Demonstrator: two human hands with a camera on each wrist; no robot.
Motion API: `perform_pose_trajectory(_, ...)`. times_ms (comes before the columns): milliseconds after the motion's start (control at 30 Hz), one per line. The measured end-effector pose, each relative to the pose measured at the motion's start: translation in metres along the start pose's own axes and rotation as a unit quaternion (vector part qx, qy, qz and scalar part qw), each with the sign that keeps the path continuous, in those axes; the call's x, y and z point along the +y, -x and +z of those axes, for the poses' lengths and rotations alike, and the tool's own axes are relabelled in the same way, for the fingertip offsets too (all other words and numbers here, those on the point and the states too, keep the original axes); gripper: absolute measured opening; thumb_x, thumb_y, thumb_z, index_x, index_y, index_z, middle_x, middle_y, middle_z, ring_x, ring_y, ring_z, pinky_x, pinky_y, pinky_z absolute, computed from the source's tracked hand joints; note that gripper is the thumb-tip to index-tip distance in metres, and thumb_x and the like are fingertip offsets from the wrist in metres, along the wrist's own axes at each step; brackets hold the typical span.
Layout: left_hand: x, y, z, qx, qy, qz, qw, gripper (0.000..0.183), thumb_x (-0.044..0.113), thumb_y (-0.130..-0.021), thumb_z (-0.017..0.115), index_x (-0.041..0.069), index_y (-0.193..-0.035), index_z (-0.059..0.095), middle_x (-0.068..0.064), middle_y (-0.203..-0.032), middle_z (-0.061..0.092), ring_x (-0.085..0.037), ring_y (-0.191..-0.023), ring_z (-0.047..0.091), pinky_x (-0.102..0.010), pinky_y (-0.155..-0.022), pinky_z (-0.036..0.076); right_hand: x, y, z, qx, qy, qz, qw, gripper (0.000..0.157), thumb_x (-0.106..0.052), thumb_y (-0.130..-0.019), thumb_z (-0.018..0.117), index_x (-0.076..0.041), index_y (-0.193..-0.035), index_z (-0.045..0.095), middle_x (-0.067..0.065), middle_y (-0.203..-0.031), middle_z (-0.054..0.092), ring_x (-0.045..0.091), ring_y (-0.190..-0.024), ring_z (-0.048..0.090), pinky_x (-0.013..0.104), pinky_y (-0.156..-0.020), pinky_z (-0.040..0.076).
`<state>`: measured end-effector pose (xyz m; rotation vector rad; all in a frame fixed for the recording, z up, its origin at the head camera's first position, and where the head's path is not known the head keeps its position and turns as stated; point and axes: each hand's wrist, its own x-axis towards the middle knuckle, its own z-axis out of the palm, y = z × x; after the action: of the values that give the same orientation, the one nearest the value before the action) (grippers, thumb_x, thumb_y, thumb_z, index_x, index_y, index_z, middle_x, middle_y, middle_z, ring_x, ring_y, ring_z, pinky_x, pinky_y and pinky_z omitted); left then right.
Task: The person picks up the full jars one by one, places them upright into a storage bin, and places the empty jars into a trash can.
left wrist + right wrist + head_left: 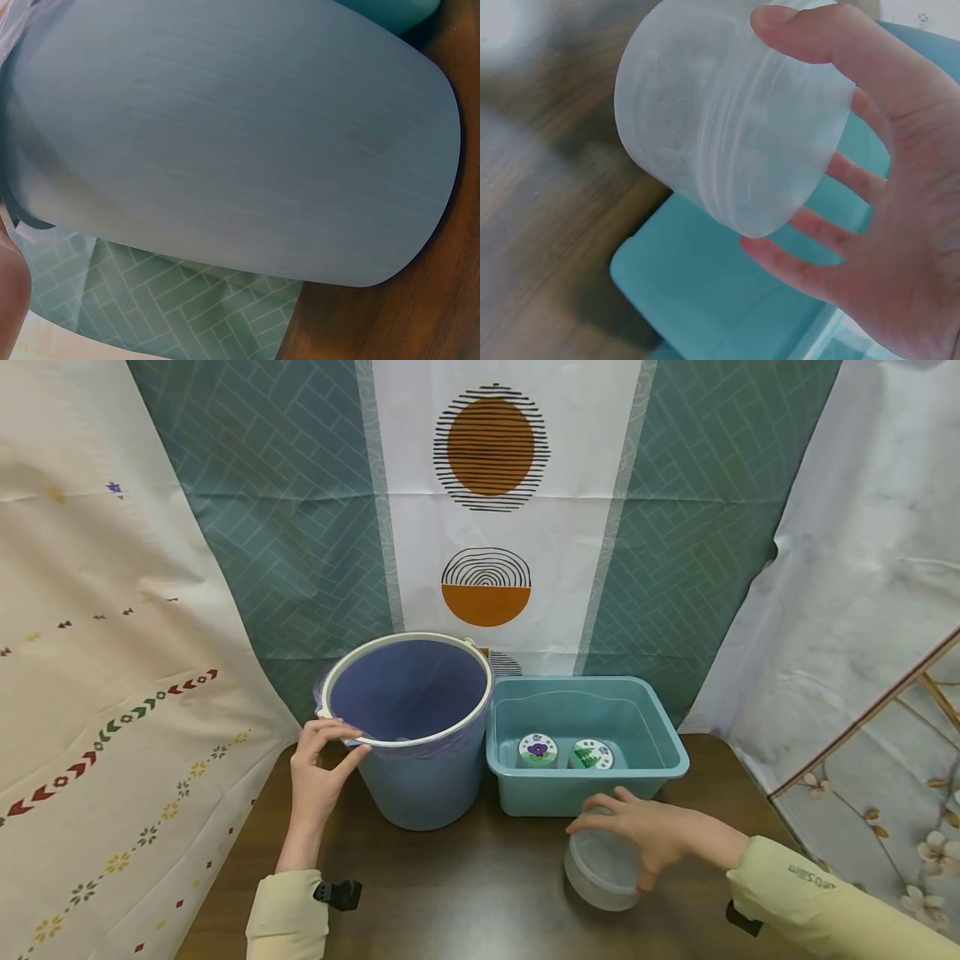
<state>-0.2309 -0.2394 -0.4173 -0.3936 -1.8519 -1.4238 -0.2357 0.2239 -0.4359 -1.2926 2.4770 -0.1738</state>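
My left hand (312,778) pinches the near-left rim of a blue-grey trash can (427,785), with the thumb on the outside. A white ring (411,635) holds a purple bag liner (405,681) inside the can. In the left wrist view the can's side (247,150) fills most of the picture. In front of a teal plastic bin (585,787), my right hand (652,828) grips a translucent round lidded jar (597,870). The right wrist view shows thumb and fingers spread around the lid end of the jar (675,105), which is tilted there.
Inside the teal bin sit two round containers, one with a purple flower lid (537,749) and one with a green leaf lid (591,754). A brown wooden table (465,902) lies under everything. Patterned cloths (315,510) hang behind and at both sides.
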Motion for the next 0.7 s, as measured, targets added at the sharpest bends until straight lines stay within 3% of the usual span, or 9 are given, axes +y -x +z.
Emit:
perform_pose_trajectory(467,0.001,0.0,-0.001,0.0,0.002,0.005,1.0,0.024,-0.021,-0.069,0.075,-0.012,-0.09,0.069,-0.003,-0.1,0.06,-0.008,-0.109,0.053,-0.02,-0.103,0.038,-0.032,-0.008,-0.048,-0.011,0.061,-0.04,0.997,0.11,-0.035,-0.053,0.096,-0.044,-0.146,0.037,-0.003,-0.144,0.038,0.021,-0.12,0.039,0.031,-0.082,0.052)
perform_pose_trajectory(700,0.001,0.0,0.0,-0.002,0.003,0.006,1.0,0.024,-0.021,-0.07,0.074,-0.012,-0.09,0.069,-0.002,-0.1,0.06,-0.008,-0.109,0.053,-0.02,-0.103,0.038,-0.042,-0.017,-0.075,-0.033,0.066,-0.048,0.996,0.109,-0.035,-0.056,0.095,-0.045,-0.147,0.035,-0.005,-0.147,0.036,0.021,-0.124,0.037,0.032,-0.085,0.052)
